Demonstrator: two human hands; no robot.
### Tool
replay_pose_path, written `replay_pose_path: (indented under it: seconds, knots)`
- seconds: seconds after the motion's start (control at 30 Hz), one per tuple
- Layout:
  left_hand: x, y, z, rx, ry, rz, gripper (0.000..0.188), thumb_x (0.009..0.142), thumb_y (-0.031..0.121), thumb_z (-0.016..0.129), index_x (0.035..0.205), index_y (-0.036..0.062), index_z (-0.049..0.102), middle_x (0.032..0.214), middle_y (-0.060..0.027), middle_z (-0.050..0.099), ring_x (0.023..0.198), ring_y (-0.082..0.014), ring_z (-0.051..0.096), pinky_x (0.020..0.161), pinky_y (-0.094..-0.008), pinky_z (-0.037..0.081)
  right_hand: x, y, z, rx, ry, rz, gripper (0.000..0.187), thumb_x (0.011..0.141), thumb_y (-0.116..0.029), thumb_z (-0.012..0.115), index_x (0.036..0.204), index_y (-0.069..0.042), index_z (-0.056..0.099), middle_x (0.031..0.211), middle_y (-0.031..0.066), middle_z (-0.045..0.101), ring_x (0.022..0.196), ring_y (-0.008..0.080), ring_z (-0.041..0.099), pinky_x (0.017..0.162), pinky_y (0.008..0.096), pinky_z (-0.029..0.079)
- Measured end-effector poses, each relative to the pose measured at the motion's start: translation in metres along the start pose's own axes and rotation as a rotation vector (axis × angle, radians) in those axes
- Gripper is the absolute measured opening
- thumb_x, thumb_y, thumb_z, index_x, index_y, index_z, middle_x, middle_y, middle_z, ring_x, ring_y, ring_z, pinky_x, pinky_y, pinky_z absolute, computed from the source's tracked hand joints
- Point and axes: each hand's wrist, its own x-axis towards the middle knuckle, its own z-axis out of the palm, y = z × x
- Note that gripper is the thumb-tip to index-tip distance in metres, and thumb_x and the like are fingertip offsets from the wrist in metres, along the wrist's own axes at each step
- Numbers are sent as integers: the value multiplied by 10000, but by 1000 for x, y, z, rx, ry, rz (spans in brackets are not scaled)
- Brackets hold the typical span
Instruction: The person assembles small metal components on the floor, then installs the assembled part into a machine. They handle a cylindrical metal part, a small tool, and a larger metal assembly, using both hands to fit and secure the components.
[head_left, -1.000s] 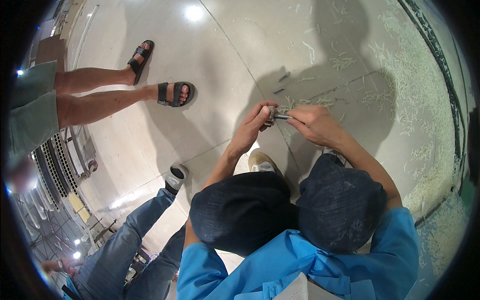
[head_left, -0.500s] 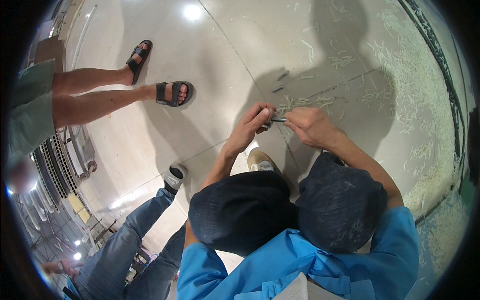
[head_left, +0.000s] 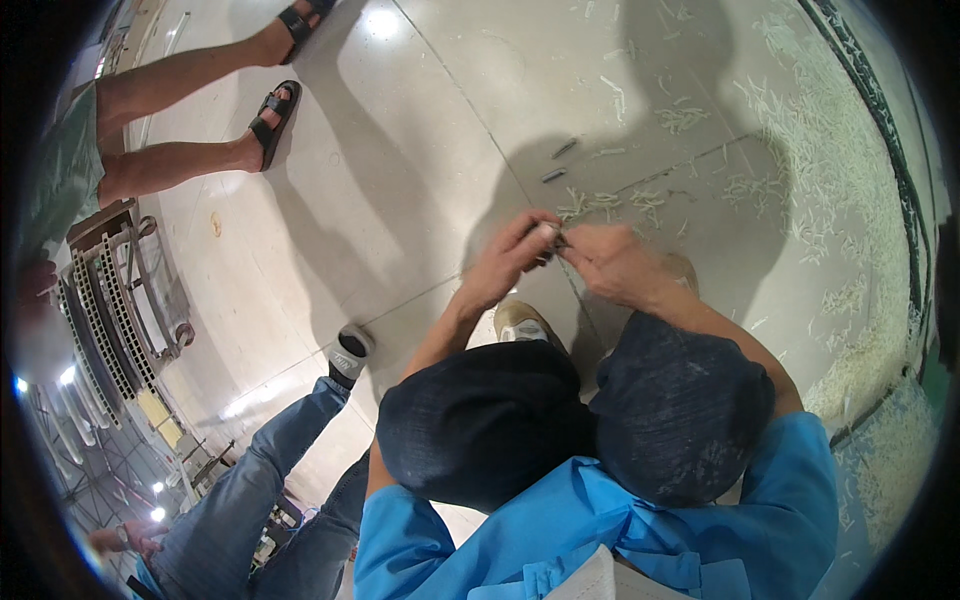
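Observation:
Above the floor in front of my knees, my two hands meet. My left hand (head_left: 500,264) is closed round a small greyish piece (head_left: 548,238), its shape blurred and partly covered by the fingers. My right hand (head_left: 612,264) presses up against it from the right, fingers closed on a slim metal rod (head_left: 563,242), of which only a short bit shows. Just beyond the hands lie two short dark metal pieces (head_left: 554,175) on the floor, beside some pale curled shavings (head_left: 600,203).
Pale shavings (head_left: 800,180) cover the tiled floor (head_left: 420,160) at the right, piled along a dark edge strip (head_left: 890,150). At the far left a person in black sandals (head_left: 272,122) stands; another in jeans (head_left: 270,450) is at the lower left. Slotted racks (head_left: 110,310) stand behind them.
My right hand has moved slightly left against my left hand, so less of the rod shows. The person in sandals has stepped away toward the upper left.

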Motion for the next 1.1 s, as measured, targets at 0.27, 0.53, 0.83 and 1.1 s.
replay_pose_path:
  seconds: [0.27, 0.53, 0.83, 1.1]
  knots:
    - [5, 7, -1, -251, 76, 44, 465, 996, 383, 675, 1297, 38, 591, 1029, -9, 618, 852, -94, 494, 764, -255, 407, 10, -10, -1, 45, 121, -2, 150, 930, -161, 676, 925, -15, 643, 772, 170, 648, 709, 387, 654, 644, 478, 507]
    - [13, -8, -5, -475, 103, 104, 420, 976, 295, 722, 1271, 17, 612, 989, -6, 621, 817, -93, 509, 728, -237, 412, 12, -14, 0, 98, 155, 148, 139, 918, -110, 672, 1024, -25, 640, 818, 175, 666, 722, 369, 674, 639, 460, 510]
    - [16, -14, -5, -571, 139, 90, 370, 970, 279, 736, 1231, 26, 665, 975, 15, 648, 825, -70, 517, 738, -228, 428, 21, -9, 10, 108, 234, 60, 108, 933, -93, 669, 994, -12, 633, 833, 192, 672, 729, 395, 671, 631, 459, 507]
    - [19, -13, -2, -560, 142, 114, 414, 954, 223, 750, 1291, 7, 644, 967, 12, 632, 826, -87, 512, 748, -236, 431, 21, -8, 17, 127, 290, 86, 101, 920, -72, 692, 970, -14, 626, 761, 197, 666, 686, 377, 682, 602, 450, 503]
